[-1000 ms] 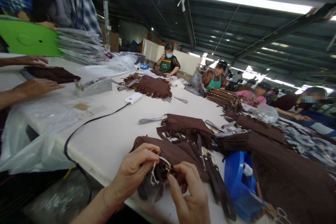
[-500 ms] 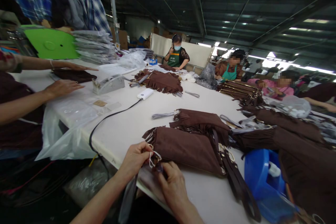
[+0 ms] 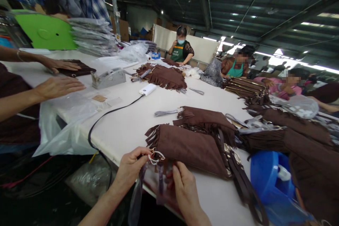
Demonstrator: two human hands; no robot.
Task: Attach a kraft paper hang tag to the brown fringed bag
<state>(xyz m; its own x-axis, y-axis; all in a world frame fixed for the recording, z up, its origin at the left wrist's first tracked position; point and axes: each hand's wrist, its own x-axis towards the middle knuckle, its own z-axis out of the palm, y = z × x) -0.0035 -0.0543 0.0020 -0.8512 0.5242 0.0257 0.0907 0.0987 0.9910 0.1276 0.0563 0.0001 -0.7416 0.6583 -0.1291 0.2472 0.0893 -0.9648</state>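
In front of me a dark brown fringed bag (image 3: 189, 148) lies flat on the table. My left hand (image 3: 134, 164) pinches a small gold-coloured metal clasp at the bag's near left corner. A white string loop (image 3: 156, 157) hangs by the clasp. Below it dangles a strap in clear wrapping (image 3: 136, 197), past the table edge. My right hand (image 3: 186, 190) is just right of the clasp, its fingers curled and partly blurred beside a brown tag-like piece (image 3: 166, 166); what they grip is unclear. Brown straps with metal rings (image 3: 245, 180) extend from the bag's right end.
A second brown bag (image 3: 206, 120) lies behind the first. At right are a blue plastic container (image 3: 268, 173) and more brown bags. A black cord runs to a white device (image 3: 147, 89). A co-worker's hands (image 3: 59, 86) rest at left, near a tape dispenser (image 3: 109, 77).
My right hand has moved a little right and down, away from the clasp, and the wrapped strap hangs more openly between my hands. My left hand keeps its pinch. The view has shifted slightly.
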